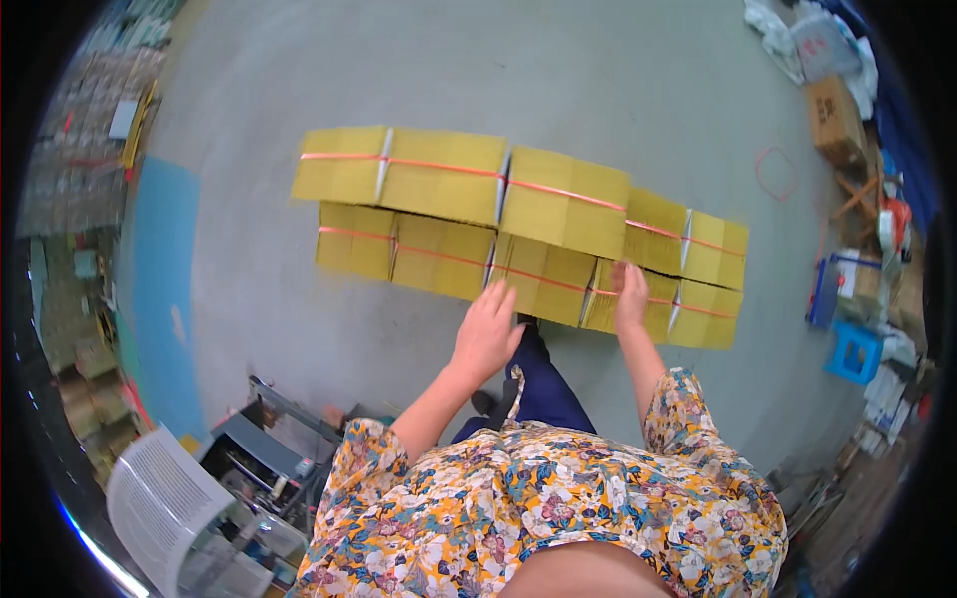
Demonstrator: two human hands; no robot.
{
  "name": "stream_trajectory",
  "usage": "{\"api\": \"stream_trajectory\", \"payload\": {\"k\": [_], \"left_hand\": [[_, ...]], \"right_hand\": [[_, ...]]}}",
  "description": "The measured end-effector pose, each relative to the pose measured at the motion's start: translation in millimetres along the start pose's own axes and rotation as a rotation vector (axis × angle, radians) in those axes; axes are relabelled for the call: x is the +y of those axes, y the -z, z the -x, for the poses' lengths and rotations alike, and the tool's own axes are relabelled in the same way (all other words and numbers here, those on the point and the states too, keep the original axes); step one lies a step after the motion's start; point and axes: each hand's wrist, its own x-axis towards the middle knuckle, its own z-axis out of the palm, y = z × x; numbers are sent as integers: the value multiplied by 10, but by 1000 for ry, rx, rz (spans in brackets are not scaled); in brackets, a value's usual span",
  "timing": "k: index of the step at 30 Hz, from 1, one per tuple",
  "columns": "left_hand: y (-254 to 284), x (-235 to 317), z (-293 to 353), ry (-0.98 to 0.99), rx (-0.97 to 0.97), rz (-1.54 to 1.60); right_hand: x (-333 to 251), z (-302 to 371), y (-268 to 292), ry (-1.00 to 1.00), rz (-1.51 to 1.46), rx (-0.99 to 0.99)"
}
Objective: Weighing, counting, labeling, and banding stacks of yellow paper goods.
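Two long rows of yellow cardboard bundles stretch across the floor in front of me, the far row [444,164] and the near row [444,251]. Thin pinkish-red strapping runs along each row, and pale gaps part the bundles. My left hand [487,331] is at the near edge of the near row, its fingers stretched out and spread. Over the right part of that row my right hand [630,297] has its fingers extended toward the far row. Whether either palm presses on the cardboard I cannot tell. Neither hand is closed around anything.
Grey concrete floor [299,60] surrounds the rows. At lower left stands a dark machine [259,448] beside a printed sheet [169,498]. A blue stool [855,351] and a cardboard box [835,122] line the right side. A loop of strapping [776,174] lies on the floor.
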Motion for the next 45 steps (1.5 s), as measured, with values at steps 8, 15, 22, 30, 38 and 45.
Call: {"api": "stream_trajectory", "payload": {"k": [8, 15, 22, 30, 38, 45], "left_hand": [[-286, -593, 3112, 653, -38, 235], [-825, -264, 5689, 1130, 385, 578], [-1273, 166, 7677, 1449, 816, 802], [-1726, 337, 9254, 1715, 988, 547], [-2159, 654, 10440, 2041, 1346, 700], [-2497, 850, 11490, 2181, 1618, 914]], "right_hand": [[517, 1980, -421, -396, 310, -703], [1540, 3768, -979, -414, 518, -1008], [2214, 5622, -1641, -318, 993, -1543], [3095, 7502, -1951, -159, 1277, -1995], [4080, 9975, -2263, -113, 1606, -2435], [4981, 12104, -1801, -89, 1739, -2790]]}}
